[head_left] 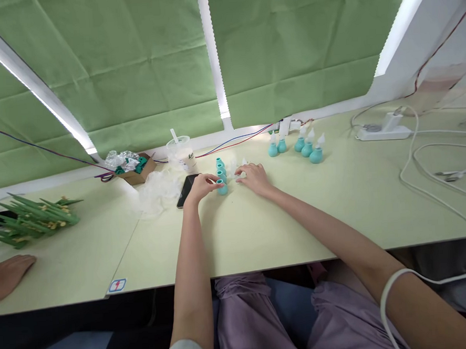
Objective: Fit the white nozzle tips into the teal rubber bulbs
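Head view: left hand [202, 186] nearest front teal bulb [222, 189], upright on tabletop [291, 218], near end of front-to-back row. Grip narrow, fingertips touching bulb's left; firm hold unclear. Right hand [254, 178] opposite, beside clear tips [233, 167], fingers curled; can't tell if holding.

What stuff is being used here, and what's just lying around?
Probably being used:
- open teal bulbs
- clear tips
- teal bulbs with tips on

Probably just lying around:
- phone
- drink cup
- clear plastic
- box
- green stems
- power strip
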Available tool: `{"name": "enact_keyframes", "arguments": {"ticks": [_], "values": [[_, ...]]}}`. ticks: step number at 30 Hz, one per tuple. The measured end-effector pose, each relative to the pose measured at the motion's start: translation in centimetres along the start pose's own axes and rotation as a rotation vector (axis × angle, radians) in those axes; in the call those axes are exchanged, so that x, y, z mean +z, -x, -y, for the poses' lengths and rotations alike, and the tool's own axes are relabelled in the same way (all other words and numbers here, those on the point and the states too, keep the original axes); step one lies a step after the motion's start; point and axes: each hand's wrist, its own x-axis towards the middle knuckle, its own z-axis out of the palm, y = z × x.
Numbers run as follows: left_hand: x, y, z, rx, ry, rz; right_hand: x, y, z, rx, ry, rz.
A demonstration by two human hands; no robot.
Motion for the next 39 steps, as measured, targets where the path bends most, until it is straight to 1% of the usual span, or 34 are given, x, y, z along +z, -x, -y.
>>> {"name": "enact_keyframes", "arguments": {"ticks": [7,11,17,21,25,29,31,34,36,39], "values": [[-0.1,-0.5,0.8,0.041,-0.09,-0.047,0.6,-0.2,0.9,-0.025,0.038,-0.014],[-0.2,-0.4,0.8,0.035,-0.093,-0.034,1.1,-0.2,0.9,-0.02,0.059,-0.037],[-0.4,-0.1,0.6,0.037,-0.063,-0.019,1.5,-0.2,0.5,-0.02,0.03,-0.092],[-0.4,0.0,0.5,0.044,-0.042,-0.038,1.5,-0.1,0.5,-0.011,0.013,-0.084],[-0.2,-0.1,0.5,0.062,0.002,-0.09,1.3,0.0,0.4,-0.013,0.004,-0.096],[-0.1,-0.2,0.7,0.051,0.06,-0.127,0.3,0.0,-0.1,-0.006,-0.021,-0.137],[-0.2,-0.2,0.9,0.032,0.09,-0.14,-0.7,-0.1,-0.7,0.026,-0.028,-0.185],[-0.2,-0.5,1.3,0.013,0.151,-0.2,-2.4,-0.5,-2.1,0.132,-0.046,-0.315],[0.0,-0.8,1.8,0.004,0.176,-0.298,-3.9,-0.7,-3.5,0.218,-0.057,-0.424],[0.7,-1.2,2.9,-0.047,0.124,-0.528,-6.2,-1.2,-5.8,0.346,-0.003,-0.641]]}}
